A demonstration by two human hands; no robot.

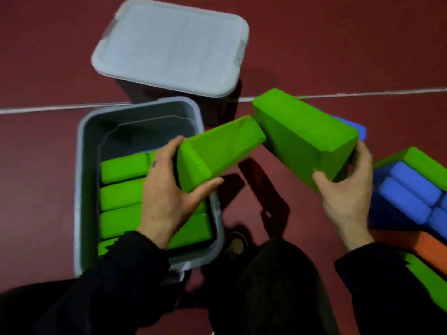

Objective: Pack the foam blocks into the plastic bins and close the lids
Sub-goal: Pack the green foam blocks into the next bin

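The person is bent over the dark red floor (314, 44) with a green foam block in each hand. The left hand (169, 194) has its grip closed around the near end of one green block (217, 151): thumb under the lower edge, fingers curled over the top. That block sticks out away from the palm, up and to the right, hanging over the right rim of the open grey bin (79, 189). The right hand (346, 189) grips the near right end of a second, larger-looking green block (302, 136), thumb on the front face and fingers wrapped round the far side. The far ends of the two blocks meet, or very nearly; I can't tell whether they touch.

Inside the open bin lie several packed green blocks (123, 197) side by side, partly covered by the left hand and black sleeve (116, 274). Behind it stands a second bin with its grey lid (169, 44) on, its dark body mostly in shadow. To the right, cut off by the frame edge, is a heap of blue blocks (408, 192), more green ones and an orange block (425, 247); another blue block (360, 130) peeks out behind the right-hand block. Everything is blurred. A shoe (235, 245) shows between the arms.
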